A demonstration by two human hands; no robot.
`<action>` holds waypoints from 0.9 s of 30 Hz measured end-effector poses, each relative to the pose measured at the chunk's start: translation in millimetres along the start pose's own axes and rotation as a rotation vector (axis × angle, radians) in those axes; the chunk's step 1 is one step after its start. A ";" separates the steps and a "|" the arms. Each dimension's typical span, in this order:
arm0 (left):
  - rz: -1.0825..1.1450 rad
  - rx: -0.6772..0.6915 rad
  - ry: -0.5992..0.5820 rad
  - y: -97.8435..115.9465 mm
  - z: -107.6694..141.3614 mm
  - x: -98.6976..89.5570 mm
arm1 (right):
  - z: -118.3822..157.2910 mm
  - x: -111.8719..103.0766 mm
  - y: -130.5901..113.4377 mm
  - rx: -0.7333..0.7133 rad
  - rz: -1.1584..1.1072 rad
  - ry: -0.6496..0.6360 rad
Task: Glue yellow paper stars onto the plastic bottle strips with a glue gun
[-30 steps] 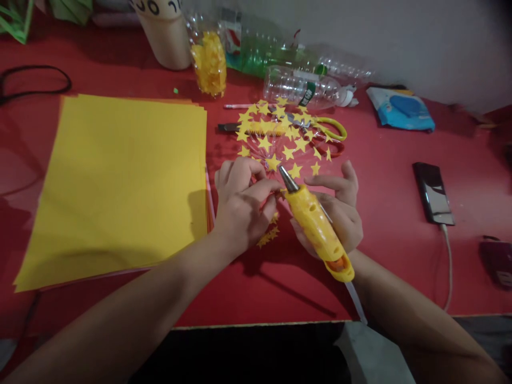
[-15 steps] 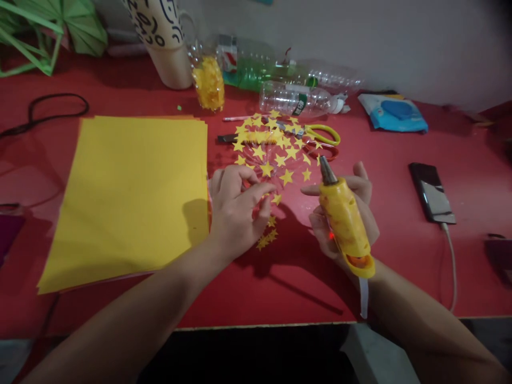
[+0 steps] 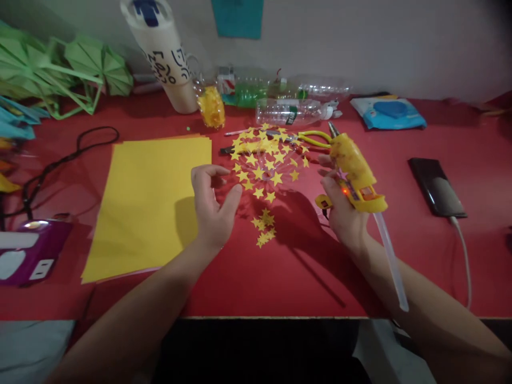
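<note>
My right hand (image 3: 346, 213) is wrapped round a yellow hot glue gun (image 3: 354, 162), its metal nozzle pointing up and away and a red light glowing on its side. A clear glue stick (image 3: 394, 266) sticks out of the gun's back end. To the left, my left hand (image 3: 214, 208) has thumb and fingers curved apart, with nothing visible between them. Beside its fingertips stands a clear plastic piece (image 3: 267, 173) of thin spread strips, with several yellow paper stars (image 3: 276, 178) at their ends. Nearer me lies a small pile of loose yellow stars (image 3: 264, 226).
Yellow paper sheets (image 3: 148, 213) lie at left, near a purple object (image 3: 36, 256). Behind the stars are yellow-handled pliers (image 3: 316, 140), clear bottles (image 3: 288, 112), a tumbler (image 3: 168, 64) and a wipes pack (image 3: 390, 113). A phone (image 3: 436, 186) with a cable lies at right.
My left hand has drawn back left from the stars, its fingers opening. The glue gun in my right hand has moved up and tilted. The view has shifted, showing more of the wall.
</note>
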State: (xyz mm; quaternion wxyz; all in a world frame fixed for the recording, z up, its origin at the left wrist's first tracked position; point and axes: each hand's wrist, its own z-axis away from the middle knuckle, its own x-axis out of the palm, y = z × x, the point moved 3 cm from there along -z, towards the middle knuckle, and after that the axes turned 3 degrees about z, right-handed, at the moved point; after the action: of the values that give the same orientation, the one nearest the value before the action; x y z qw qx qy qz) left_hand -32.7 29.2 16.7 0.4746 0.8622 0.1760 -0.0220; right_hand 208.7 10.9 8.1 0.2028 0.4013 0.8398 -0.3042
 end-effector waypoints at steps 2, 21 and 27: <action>0.049 -0.065 0.016 -5.6 -0.7 0.9 | -3.3 2.6 0.8 0.059 -0.075 0.011; -0.104 0.378 -0.542 25.4 10.9 5.6 | -7.0 -8.5 -22.4 0.453 -0.389 -0.035; -0.406 0.289 -0.916 3.7 22.3 24.0 | -5.7 -20.5 -15.8 0.467 -0.337 -0.014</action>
State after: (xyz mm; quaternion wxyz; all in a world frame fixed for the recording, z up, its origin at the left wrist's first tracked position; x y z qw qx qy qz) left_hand -6.2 15.7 2.6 0.3651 0.7694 0.1088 -0.5127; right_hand 207.8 -4.3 29.7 0.0573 0.2900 0.8003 -0.5217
